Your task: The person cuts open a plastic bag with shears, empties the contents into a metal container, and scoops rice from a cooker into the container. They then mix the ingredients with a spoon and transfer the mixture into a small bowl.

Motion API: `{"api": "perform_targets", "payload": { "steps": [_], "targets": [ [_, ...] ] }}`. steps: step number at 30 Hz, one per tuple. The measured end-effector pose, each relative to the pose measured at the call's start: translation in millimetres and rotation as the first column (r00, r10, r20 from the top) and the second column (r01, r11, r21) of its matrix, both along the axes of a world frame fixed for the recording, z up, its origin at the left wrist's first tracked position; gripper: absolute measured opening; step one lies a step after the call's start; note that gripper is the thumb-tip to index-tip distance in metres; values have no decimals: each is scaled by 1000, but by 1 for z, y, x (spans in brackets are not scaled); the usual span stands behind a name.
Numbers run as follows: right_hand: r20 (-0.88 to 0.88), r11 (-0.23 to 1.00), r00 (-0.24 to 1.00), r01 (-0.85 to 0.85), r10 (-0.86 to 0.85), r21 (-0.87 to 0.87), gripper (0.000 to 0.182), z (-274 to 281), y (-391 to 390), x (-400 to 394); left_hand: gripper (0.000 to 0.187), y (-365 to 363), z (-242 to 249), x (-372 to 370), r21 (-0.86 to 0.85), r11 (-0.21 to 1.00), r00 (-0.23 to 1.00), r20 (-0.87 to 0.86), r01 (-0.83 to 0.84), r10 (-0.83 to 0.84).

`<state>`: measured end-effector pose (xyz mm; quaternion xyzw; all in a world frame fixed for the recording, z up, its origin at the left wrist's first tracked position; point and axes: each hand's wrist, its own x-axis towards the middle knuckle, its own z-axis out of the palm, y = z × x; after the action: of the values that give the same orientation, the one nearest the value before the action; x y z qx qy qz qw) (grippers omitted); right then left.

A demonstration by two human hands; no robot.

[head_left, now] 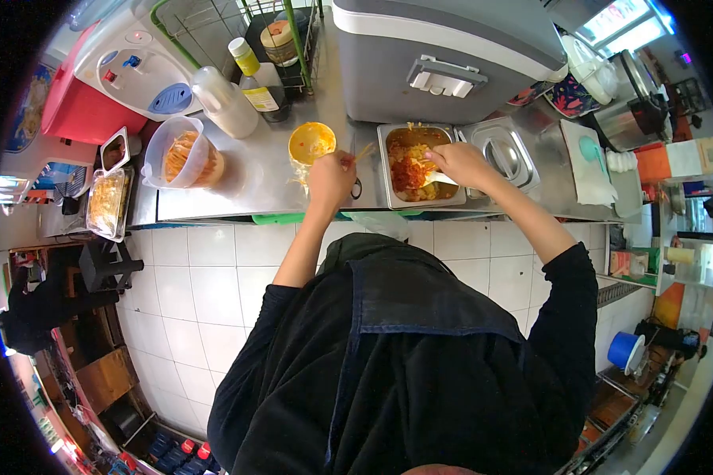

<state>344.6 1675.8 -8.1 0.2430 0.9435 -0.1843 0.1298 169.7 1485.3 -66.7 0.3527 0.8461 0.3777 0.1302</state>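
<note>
**Saucy food (409, 162) sits in one steel pan (383, 178), soft and probably slippery, with one white utensil (440, 179) in it**

At the left, one translucent tub (157, 162) of orange strands stands on the bench (253, 188); it looks light and slightly flexible, best taken by opposite walls. To its right are two bottles, one whitish (231, 109) and one with a yellow label (261, 100), both probably steadiest when gripped round the body.

Next comes one yellow cup (311, 141), smeared inside. It looks light and easily tipped, so its clean outer wall should give the surest hold. The left hand (332, 180) is just beside it, fingertips pinched together; thin strands show near them, but whether they are all in its grasp, I cannot tell.

Further right, the pan carries red and yellow food in sauce. Filled, it is likely rather heavy, its metal stiff and its rim perhaps greasy; two opposite rims would be the place to lift it. The right hand (453, 164) is closed round the utensil's handle, above the pan's right side. That utensil seems light, and its upper end should stay less slippery. Just right of the pan lies one steel lid (505, 155), stiff and smooth, best taken by its edge.
</note>
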Motion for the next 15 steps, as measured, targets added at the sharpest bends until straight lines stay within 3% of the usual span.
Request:
{"api": "perform_targets", "payload": {
  "steps": [3, 6, 9, 11, 15],
  "targets": [
    [-57, 997, 996, -64, 66, 36, 34, -11, 4, 4, 16, -14, 9, -2, -91, 995, 999, -21, -28, 26],
    [-44, 991, 993, -108, 112, 77, 27, -17, 9, 0, 16, -26, -3, -10, -15, 1000, 999, -33, 3, -3],
    [104, 979, 983, -165, 153, 118, 19, -7, 5, -11, 16, -33, -4, -13, -5, 1000, 1000, 29, -6, 6],
    [305, 952, 933, -252, 192, 173, 17, -11, 7, -18, 16, -38, -7, -16, 6, 1000, 1000, 16, 6, -6],
    [458, 925, 843, -366, 282, 104, 16, 9, -10, -30, 16, -49, -9, -21, 63, 997, 999, 6, 45, -45]
  ]
}}
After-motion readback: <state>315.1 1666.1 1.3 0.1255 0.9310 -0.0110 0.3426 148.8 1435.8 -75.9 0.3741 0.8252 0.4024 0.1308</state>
